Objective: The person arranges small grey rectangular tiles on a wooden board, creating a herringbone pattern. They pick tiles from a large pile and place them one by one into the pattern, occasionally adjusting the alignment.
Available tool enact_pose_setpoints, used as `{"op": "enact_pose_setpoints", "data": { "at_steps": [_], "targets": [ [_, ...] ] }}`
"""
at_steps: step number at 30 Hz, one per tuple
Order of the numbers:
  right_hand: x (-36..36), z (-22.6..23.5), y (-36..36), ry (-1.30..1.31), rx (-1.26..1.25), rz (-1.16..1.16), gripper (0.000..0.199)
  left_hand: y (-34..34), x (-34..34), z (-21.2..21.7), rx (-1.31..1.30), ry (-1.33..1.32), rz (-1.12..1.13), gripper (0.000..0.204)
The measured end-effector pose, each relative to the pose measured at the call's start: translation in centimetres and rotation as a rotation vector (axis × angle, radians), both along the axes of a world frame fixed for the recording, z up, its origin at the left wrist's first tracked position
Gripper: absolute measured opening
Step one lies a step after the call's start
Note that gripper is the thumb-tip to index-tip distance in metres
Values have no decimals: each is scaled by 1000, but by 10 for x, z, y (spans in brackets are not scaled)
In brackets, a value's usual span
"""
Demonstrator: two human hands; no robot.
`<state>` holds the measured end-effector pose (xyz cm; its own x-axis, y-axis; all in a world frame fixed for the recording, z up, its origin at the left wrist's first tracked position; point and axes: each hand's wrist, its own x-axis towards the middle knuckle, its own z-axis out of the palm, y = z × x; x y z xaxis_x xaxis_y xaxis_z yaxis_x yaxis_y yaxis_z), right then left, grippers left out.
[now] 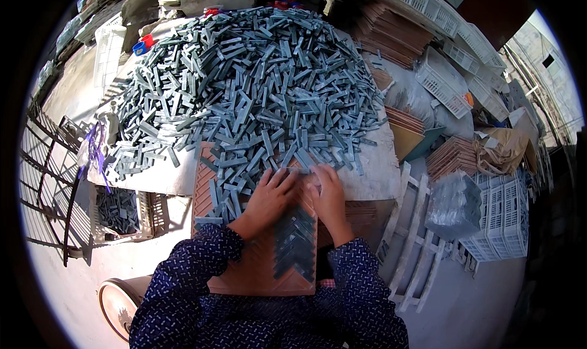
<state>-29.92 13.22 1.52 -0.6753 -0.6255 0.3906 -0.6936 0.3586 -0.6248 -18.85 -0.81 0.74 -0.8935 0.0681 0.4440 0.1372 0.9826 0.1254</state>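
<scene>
"Grey strips (pixel 295 245) lie zigzag in the brown tray (pixel 241 279). Fingers?"

"Bent, on left hand (pixel 267 196) and right hand (pixel 330 199); whether pinching, I can't tell. If nudged, the pile (pixel 263 92) overlapping the tray could slide onto them."

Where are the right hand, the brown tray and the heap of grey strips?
Right hand (pixel 330 197), head view: back of hand.
Brown tray (pixel 241 280), head view: bare lower part.
Heap of grey strips (pixel 251 86), head view: its middle.

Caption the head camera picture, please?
Left hand and right hand at a part-filled brown tray, beside heaped grey strips.
</scene>
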Motion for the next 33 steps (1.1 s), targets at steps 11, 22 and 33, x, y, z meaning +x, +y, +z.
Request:
{"op": "enact_pose_setpoints", "data": {
  "at_steps": [11, 22, 33],
  "targets": [
    [-21, -15, -24, 73, 36, 59, 22, -90, 13, 25, 412, 55, 396, 17],
    [-6, -10, 15, -1021, -134, -13, 15, -7, 19, 21, 377, 72, -53, 26],
    [10, -20, 39, -181, 94, 77, 12, -1, -24, 12, 335, -111, 192, 33]
  ]
}}
